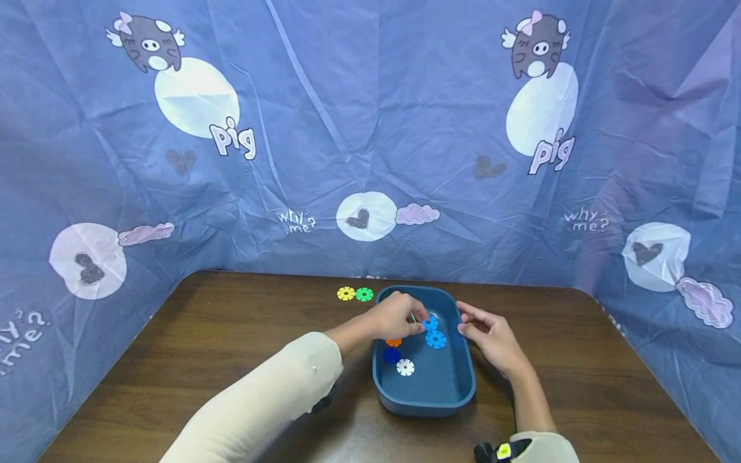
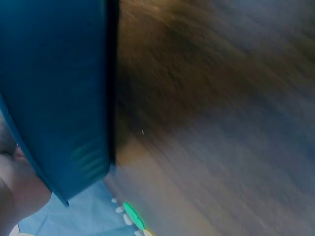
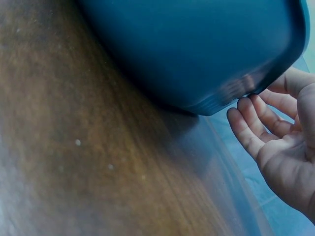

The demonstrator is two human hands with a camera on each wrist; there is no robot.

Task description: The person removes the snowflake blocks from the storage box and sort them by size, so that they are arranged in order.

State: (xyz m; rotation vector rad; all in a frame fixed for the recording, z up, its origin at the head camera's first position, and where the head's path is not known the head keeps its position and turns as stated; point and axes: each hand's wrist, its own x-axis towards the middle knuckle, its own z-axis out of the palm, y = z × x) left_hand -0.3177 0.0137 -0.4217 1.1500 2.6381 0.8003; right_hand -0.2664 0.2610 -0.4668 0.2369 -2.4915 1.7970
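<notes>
We see the blue tub (image 1: 425, 404) on the brown table (image 1: 272, 302), lying between the two hands. The left hand (image 1: 399, 316) reaches over the tub's left rim, its fingers and thumb curved in at the upper light blue disc (image 1: 431, 323); whether they pinch it we cannot tell. The lower light blue disc (image 1: 436, 339) lies just beside, nearer us, and a thin green piece (image 1: 413, 317) shows between thumb and fingers. Against the tub's right side, the right hand (image 1: 489, 334) rests with fingers loosely extended, grasping nothing.

Under the left hand we find the orange disc (image 1: 393, 343), then the dark blue disc (image 1: 391, 355) and the white disc (image 1: 405, 367). The yellow disc (image 1: 346, 294) and green disc (image 1: 364, 294) sit side by side outside, past the far left corner.

Only the head view gives us the tub's inside. The right wrist view adds fingertips touching its outer wall (a detail the rim hides from above), while the left wrist view shows ribbing on that wall.
</notes>
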